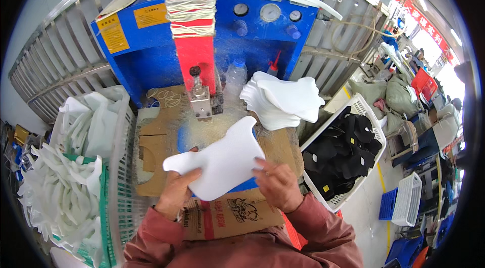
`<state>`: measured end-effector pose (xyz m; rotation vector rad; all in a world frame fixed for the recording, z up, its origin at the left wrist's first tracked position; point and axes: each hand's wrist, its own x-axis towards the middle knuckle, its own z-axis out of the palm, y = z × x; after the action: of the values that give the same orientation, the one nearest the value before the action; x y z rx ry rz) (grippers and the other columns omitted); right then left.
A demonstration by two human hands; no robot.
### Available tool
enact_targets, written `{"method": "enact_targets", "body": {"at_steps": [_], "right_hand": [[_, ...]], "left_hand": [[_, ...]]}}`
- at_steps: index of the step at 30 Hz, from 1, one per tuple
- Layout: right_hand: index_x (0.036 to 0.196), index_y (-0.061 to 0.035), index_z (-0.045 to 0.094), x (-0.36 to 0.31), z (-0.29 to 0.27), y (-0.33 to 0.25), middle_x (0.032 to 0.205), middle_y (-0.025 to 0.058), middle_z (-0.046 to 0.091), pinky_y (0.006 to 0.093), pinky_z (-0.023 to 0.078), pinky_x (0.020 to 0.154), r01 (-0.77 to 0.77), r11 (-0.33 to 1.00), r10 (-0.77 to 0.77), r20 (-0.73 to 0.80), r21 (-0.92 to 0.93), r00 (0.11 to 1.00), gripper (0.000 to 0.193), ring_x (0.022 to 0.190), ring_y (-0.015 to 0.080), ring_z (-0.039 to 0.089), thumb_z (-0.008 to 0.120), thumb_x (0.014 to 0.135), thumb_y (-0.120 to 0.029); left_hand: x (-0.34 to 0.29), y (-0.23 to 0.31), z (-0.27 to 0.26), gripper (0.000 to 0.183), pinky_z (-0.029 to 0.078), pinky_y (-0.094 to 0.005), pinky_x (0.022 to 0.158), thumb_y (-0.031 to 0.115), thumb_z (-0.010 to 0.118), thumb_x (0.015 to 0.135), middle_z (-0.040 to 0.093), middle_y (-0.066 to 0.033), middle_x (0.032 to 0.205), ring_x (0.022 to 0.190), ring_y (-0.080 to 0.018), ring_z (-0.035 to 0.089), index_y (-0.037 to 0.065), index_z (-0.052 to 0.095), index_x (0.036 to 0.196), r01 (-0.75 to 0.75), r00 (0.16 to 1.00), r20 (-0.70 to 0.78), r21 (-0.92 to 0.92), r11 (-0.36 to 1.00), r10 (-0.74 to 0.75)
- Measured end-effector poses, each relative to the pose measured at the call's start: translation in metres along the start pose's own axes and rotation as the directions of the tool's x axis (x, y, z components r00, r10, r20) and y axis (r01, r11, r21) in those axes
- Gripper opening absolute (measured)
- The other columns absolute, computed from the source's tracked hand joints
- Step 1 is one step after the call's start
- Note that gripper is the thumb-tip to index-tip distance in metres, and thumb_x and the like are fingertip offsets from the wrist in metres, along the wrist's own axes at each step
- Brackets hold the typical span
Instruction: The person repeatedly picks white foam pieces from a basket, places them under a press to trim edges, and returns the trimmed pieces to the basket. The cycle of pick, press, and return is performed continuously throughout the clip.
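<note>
A white, curved flat foam-like piece [222, 159] is held tilted above the work table, in front of the machine's metal head [200, 104]. My left hand [177, 189] grips its lower left edge, thumb on top and the other fingers underneath. At the right edge, my right hand [280, 184] has its curled fingertips on the piece; that hand is slightly blurred. Just beyond the piece, to the right, a stack of similar white pieces [285, 99] rests on the table. Cardboard [156, 152] covers part of the table top.
A blue machine [126, 68] with gauges and a cord-wrapped red arm [194, 61] stands ahead. White crates [121, 167] with white pieces are at left. A white basket [333, 205] of black pieces sits at right. Behind the stack stand a clear bottle [236, 73] and a red-capped bottle [273, 69].
</note>
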<state>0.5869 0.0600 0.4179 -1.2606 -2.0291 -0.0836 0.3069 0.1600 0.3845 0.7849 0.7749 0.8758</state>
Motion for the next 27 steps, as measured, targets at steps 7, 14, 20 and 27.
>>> {"method": "enact_targets", "body": {"at_steps": [7, 14, 20, 27], "right_hand": [[0.144, 0.0066, 0.050, 0.012, 0.067, 0.010, 0.135, 0.0118, 0.062, 0.0301, 0.049, 0.100, -0.627, 0.008, 0.579, 0.507, 0.779, 0.638, 0.050, 0.118, 0.0157, 0.061, 0.065, 0.105, -0.021], [0.133, 0.0022, 0.061, 0.056, 0.114, 0.006, 0.109, 0.0025, 0.070, 0.0253, 0.051, 0.085, -0.555, -0.017, 0.541, 0.475, 0.831, 0.694, 0.032, 0.097, 0.0070, 0.061, 0.064, 0.104, -0.010], [0.138, -0.0003, 0.060, 0.081, 0.129, -0.010, 0.113, 0.0026, 0.071, 0.0246, 0.050, 0.088, -0.519, -0.063, 0.526, 0.470, 0.853, 0.709, 0.035, 0.100, 0.0058, 0.061, 0.064, 0.105, -0.012], [0.136, -0.0043, 0.064, 0.087, 0.136, -0.004, 0.094, -0.0091, 0.061, 0.0202, 0.035, 0.065, -0.477, -0.015, 0.521, 0.414, 0.879, 0.746, 0.033, 0.077, -0.0005, 0.044, 0.066, 0.106, -0.017]], "left_hand": [[-0.018, 0.024, -0.040, 0.068, 0.049, -0.0361, 0.105, -0.004, 0.071, 0.090, 0.067, -0.0098, 0.129, 0.117, -0.0202, 0.064, 0.000, 0.047, 0.154, 0.009, 1.000, -0.015, 0.196, 0.981, -0.006], [-0.029, 0.055, -0.070, 0.061, 0.050, -0.0346, 0.103, -0.003, 0.070, 0.088, 0.068, -0.0093, 0.127, 0.115, -0.0186, 0.065, -0.002, 0.054, 0.147, -0.123, 0.984, -0.083, 0.329, 0.936, 0.159], [-0.033, 0.068, -0.083, 0.047, 0.053, -0.0365, 0.099, -0.003, 0.068, 0.088, 0.071, -0.0095, 0.121, 0.110, -0.0213, 0.068, -0.004, 0.060, 0.134, -0.188, 0.946, -0.209, 0.263, 0.946, 0.246], [-0.017, 0.075, -0.083, 0.047, 0.053, -0.0368, 0.100, -0.004, 0.066, 0.089, 0.071, -0.0097, 0.123, 0.110, -0.0211, 0.068, -0.003, 0.059, 0.135, -0.191, 0.938, -0.221, 0.313, 0.930, 0.267]]}}
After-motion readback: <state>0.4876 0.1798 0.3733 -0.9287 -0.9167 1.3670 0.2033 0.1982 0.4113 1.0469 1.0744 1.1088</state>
